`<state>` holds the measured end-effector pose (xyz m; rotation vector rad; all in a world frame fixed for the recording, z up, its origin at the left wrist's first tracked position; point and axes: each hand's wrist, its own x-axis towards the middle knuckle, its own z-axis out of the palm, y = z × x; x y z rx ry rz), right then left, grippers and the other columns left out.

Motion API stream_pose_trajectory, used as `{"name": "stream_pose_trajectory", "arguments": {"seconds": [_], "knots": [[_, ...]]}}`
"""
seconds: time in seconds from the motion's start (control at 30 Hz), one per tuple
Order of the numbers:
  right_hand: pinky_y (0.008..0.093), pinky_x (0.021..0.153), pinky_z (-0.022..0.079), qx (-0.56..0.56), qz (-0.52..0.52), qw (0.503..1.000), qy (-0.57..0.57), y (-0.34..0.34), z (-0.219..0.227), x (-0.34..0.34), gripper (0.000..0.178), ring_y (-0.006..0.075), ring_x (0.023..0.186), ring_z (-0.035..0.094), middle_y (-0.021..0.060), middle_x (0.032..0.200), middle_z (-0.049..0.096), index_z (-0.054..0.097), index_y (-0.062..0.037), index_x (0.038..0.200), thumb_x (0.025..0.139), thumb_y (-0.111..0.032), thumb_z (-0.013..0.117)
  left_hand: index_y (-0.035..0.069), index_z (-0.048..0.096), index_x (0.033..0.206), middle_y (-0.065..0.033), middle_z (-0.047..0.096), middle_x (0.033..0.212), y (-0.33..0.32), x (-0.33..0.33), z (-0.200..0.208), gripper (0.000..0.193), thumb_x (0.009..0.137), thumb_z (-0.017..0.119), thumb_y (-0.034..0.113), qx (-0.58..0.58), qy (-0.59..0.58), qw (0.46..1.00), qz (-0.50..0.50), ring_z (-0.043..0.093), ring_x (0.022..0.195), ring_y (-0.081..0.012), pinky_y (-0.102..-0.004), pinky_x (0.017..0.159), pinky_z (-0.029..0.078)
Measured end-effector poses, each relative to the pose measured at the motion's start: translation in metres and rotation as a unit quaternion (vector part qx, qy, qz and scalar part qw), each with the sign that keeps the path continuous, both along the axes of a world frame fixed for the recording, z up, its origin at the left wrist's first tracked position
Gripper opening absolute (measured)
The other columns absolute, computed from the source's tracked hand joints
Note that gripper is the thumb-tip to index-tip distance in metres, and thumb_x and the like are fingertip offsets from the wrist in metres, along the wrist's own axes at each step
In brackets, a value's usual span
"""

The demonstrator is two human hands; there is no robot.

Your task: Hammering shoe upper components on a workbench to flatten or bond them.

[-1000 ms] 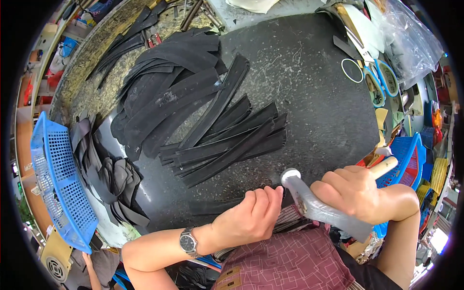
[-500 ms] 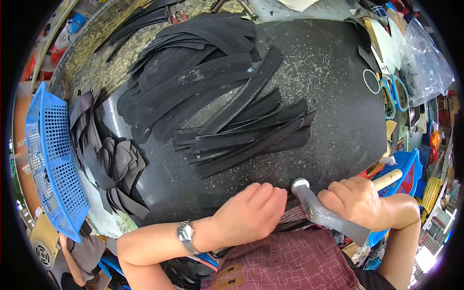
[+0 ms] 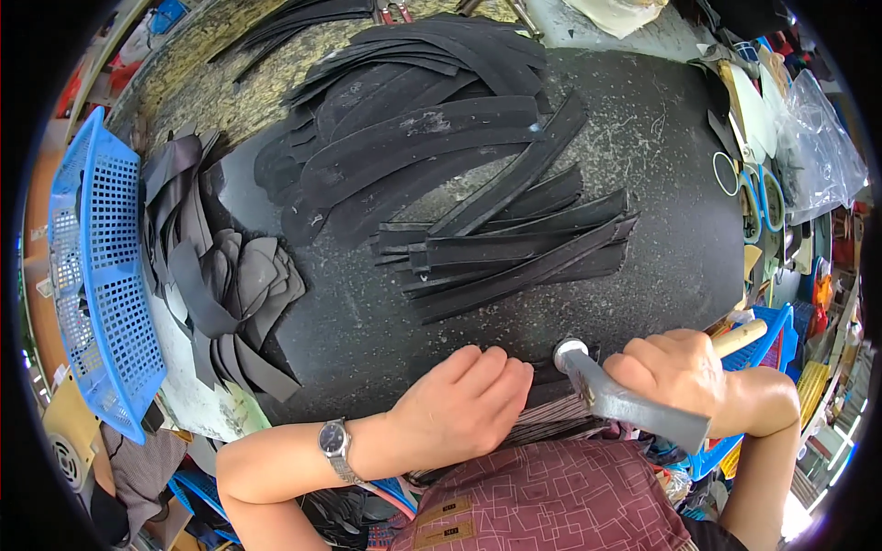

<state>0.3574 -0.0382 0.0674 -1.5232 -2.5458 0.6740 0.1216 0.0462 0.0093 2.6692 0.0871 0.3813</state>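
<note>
My right hand (image 3: pixel 675 375) is wrapped round the wooden handle of a hammer (image 3: pixel 638 404). The round face of its metal head meets the near side of the black work surface (image 3: pixel 689 257), just right of my left hand (image 3: pixel 464 399). That left hand is closed, knuckles up, over a dark strip (image 3: pixel 548 376) at the near edge; its fingertips are hidden. Farther away, several black strips (image 3: pixel 524 253) lie in a loose bundle. Behind them is a larger heap of curved black pieces (image 3: pixel 423 133).
At left, dark strips (image 3: pixel 197 285) are piled beside a blue plastic basket (image 3: pixel 129 303). Scissors (image 3: pixel 758 197) and a clear plastic bag (image 3: pixel 813 147) lie at the right edge. A blue basket (image 3: pixel 767 344) stands behind my right hand. Red-handled pliers (image 3: pixel 395 13) are at the far edge.
The view has shifted, so the strips and baskets sit differently in the picture. The hammer head still rests low beside my left hand, and both hands keep their grip.
</note>
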Motion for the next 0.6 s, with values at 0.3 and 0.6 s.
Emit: {"name": "stream_pose_trajectory", "arguments": {"seconds": [0.3, 0.6], "knots": [[0.0289, 0.041, 0.04, -0.017, 0.041, 0.999, 0.007, 0.014, 0.003, -0.023, 0.026, 0.0136, 0.05, 0.051, 0.0008, 0.063, 0.041, 0.049, -0.0071, 0.081, 0.063, -0.02, 0.061, -0.001, 0.066, 0.093, -0.0073, 0.059, 0.092, -0.001, -0.022, 0.0, 0.031, 0.066, 0.059, 0.013, 0.07, -0.01, 0.997, 0.023, 0.054, 0.082, -0.0192, -0.0321, 0.074, 0.044], [0.0278, 0.041, 0.039, 0.008, 0.102, 0.995, -0.015, 0.03, 0.003, -0.045, 0.024, 0.0137, 0.05, 0.051, 0.0008, 0.063, 0.041, 0.05, -0.0062, 0.08, 0.062, -0.018, 0.059, 0.001, 0.067, 0.093, -0.0066, 0.06, 0.095, -0.001, -0.049, -0.002, 0.029, 0.069, 0.06, 0.014, 0.102, -0.02, 0.993, 0.056, 0.054, 0.084, -0.0178, -0.0325, 0.077, 0.043]]}}
